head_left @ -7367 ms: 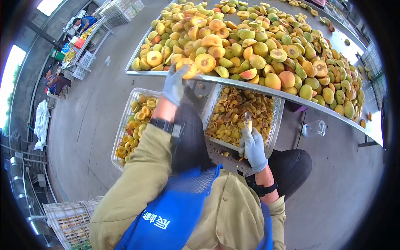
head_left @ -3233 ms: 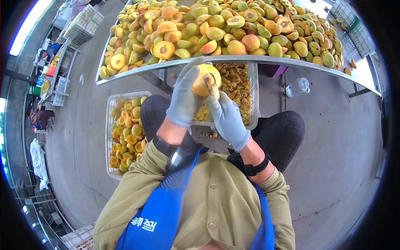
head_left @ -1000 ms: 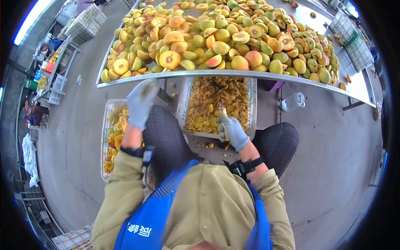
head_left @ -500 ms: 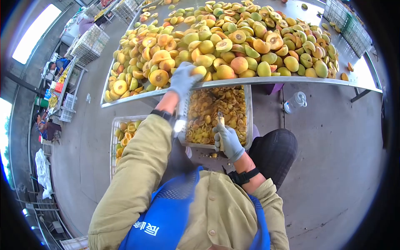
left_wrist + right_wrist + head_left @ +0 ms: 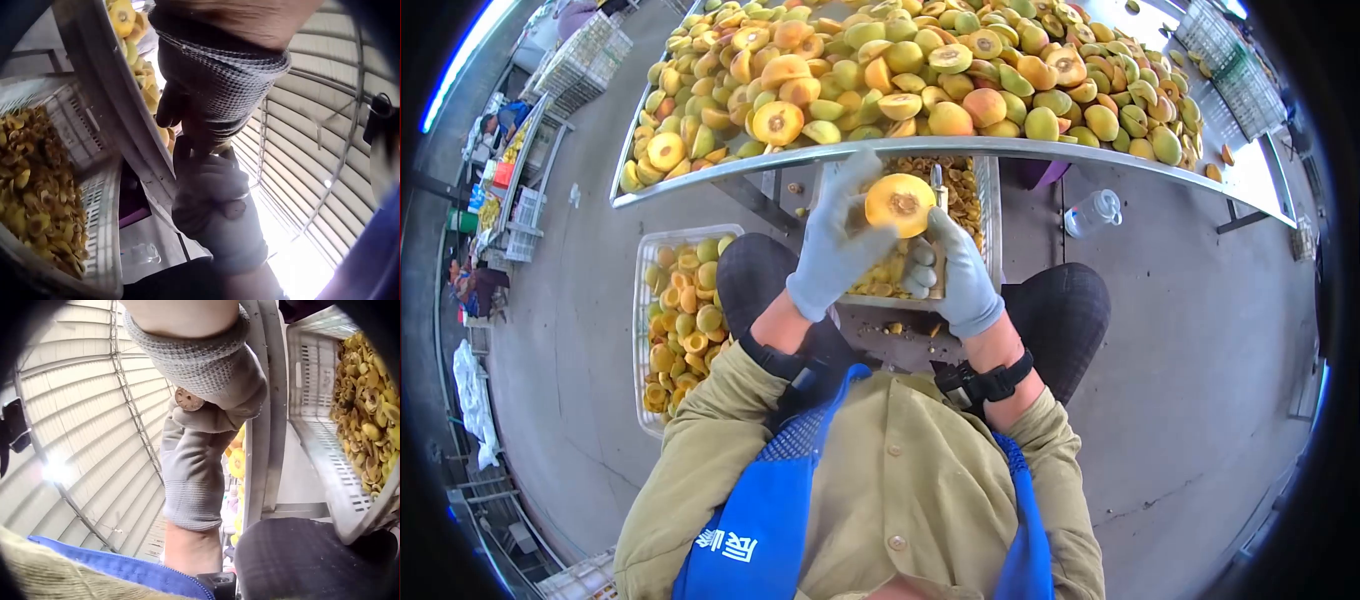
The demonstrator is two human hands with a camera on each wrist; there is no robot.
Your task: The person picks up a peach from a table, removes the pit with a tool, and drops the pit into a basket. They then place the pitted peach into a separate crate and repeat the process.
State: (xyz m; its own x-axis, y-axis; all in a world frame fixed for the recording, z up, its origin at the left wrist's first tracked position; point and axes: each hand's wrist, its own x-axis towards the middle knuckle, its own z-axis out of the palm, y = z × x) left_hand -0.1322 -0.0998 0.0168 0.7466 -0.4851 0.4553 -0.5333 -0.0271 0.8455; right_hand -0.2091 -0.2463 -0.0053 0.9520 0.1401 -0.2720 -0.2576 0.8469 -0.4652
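Grey floor [image 5: 1200, 400] spreads around and beneath a metal-rimmed table [image 5: 960, 148], and the wrist views show us a ribbed roof [image 5: 69, 456] overhead. Just off the near edge of the table, we see the gloved left hand [image 5: 837, 245] holding a fruit half [image 5: 900, 205] between thumb and fingers, though those fingers are partly blurred. Its cut face shows yellow flesh around a brown centre; we cannot tell whether that is stone or hollow. Also near that table edge, the gloved right hand [image 5: 962, 268] is curled round a pale-handled tool [image 5: 941, 196], which points toward the table.

We expect the fruit half to be light and fairly firm, bruising if squeezed, its wet flesh likely slippery against a glove. We would take hold by the skin around its rim, leaving the cut face free.

Farther out, we see cut fruit [image 5: 960, 90] heaped on the table, a crate of brownish pieces [image 5: 992, 225] beneath it, a crate of hollowed halves [image 5: 640, 345] off its near left corner, and a clear bottle [image 5: 1093, 213] below its right part. White characters [image 5: 727, 546] mark the blue vest [image 5: 775, 500] on the person's side of the table, too tilted and unclear for us to read; we make out no label on the bottle.
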